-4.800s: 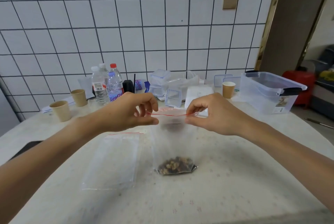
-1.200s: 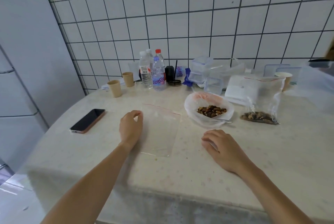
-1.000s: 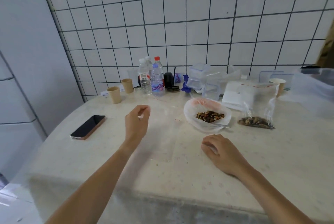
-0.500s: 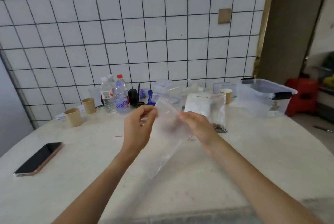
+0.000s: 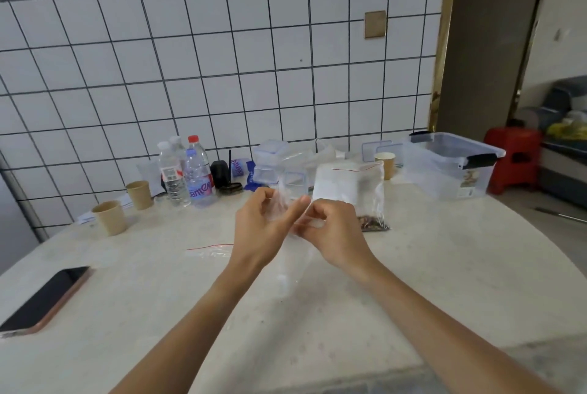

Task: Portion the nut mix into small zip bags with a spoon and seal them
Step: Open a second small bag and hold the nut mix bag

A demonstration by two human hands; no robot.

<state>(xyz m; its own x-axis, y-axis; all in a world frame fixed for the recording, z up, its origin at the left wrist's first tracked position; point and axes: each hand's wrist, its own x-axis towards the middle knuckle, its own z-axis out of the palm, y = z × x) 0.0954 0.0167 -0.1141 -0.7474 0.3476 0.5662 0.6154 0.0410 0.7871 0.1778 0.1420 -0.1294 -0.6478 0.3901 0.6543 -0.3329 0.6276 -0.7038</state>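
The phone [image 5: 44, 298] lies far left. Both hands are closer together than half a second ago: left hand [image 5: 263, 228] and right hand [image 5: 333, 231] pinch the empty bag [image 5: 293, 254] top above the table [image 5: 444, 266]. The filled bag [image 5: 359, 193] stands behind them.

I see a pale speckled bench [image 5: 444, 282] against a tiled wall. A phone [image 5: 44, 298] lies at its left edge, two paper cups [image 5: 109, 217] behind it. Water bottles [image 5: 187, 176] stand near the wall beside stacked clear tubs [image 5: 270, 165]. A flat zip bag [image 5: 209, 250] lies mid-bench. A filled bag of nuts [image 5: 359, 200] stands right of centre, a third cup [image 5: 385, 165] and a big clear bin [image 5: 451, 168] beyond.
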